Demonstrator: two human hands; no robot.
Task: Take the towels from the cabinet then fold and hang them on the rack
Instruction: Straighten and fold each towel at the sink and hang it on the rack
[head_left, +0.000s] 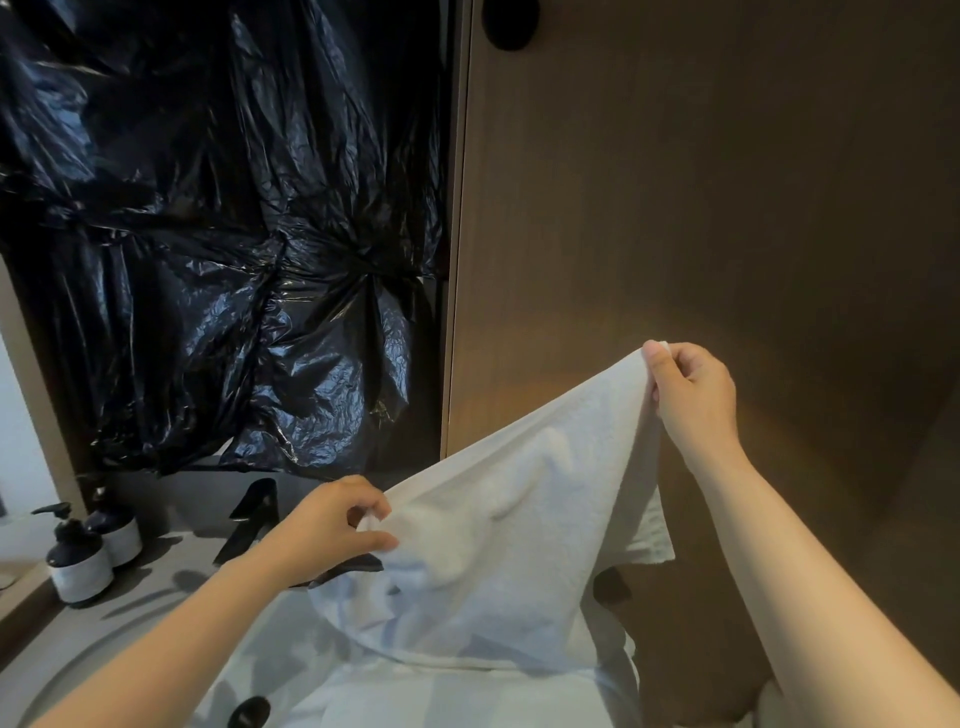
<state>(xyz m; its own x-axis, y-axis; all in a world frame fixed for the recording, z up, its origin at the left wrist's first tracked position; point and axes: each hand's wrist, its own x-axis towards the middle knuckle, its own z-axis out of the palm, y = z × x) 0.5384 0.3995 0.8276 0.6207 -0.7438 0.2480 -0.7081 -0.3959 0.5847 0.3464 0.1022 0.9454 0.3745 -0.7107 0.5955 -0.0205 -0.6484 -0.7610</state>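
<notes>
towel out and opened, fold barely begun

the white towel (509, 519) was out in the open, held up in front of the person, above the counter (156, 587) and basin. the left hand (335, 525) pinched one edge of it low down, thumb and fingers closed on the cloth. the right hand (691, 389) pinched a corner well higher and off to the right. so the two hands were well apart, and the towel hung slanting between them, slack in the middle. under it lay more white cloth (415, 691), spread across the basin; whether that was another towel or the tail of the same one i couldn't tell.

to my eye the fetching was done for this towel at least, since it was in hand and the tall wooden panel (701, 208) on the right, likely the cabinet, showed no opening. the folding looked only just started: no clean crease showed and the edges weren't matched. hanging was all yet to come, and no rack was to be seen from there.

round about were black plastic sheeting (208, 234) over the wall behind the counter, two pump bottles (80, 566) at the left, and a black tap (249, 514).
</notes>
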